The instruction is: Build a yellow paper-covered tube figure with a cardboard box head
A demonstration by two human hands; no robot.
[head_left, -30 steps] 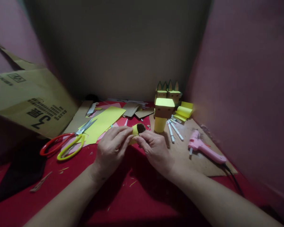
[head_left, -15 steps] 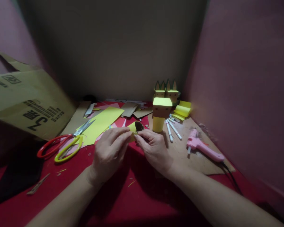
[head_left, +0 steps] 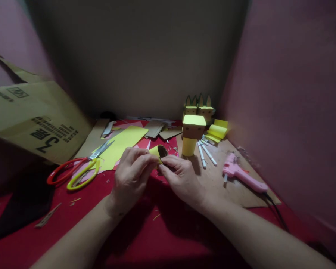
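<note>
A small yellow paper roll [head_left: 154, 150] with a dark open end is pinched between both hands at the middle of the view. My left hand [head_left: 133, 175] is closed on its left and near side, its fingers covering part of it. The fingertips of my right hand [head_left: 182, 179] are closed on the edge by the dark opening. Behind and to the right stands a yellow paper cylinder [head_left: 188, 147] with a brown box-shaped top [head_left: 193, 130] that has a yellow upper face.
Red-and-yellow-handled scissors [head_left: 84, 168] lie left, on yellow paper [head_left: 123, 144]. A cardboard box [head_left: 39, 119] leans at far left. To the right, a pink glue gun [head_left: 242, 173] and white markers [head_left: 205, 153] lie on cardboard [head_left: 249, 198]. Small crowned boxes [head_left: 198, 109] stand behind.
The view has shifted slightly, so the table's things appear a little further right. My left fingers have moved slightly along the yellow roll, and both hands still hold it.
</note>
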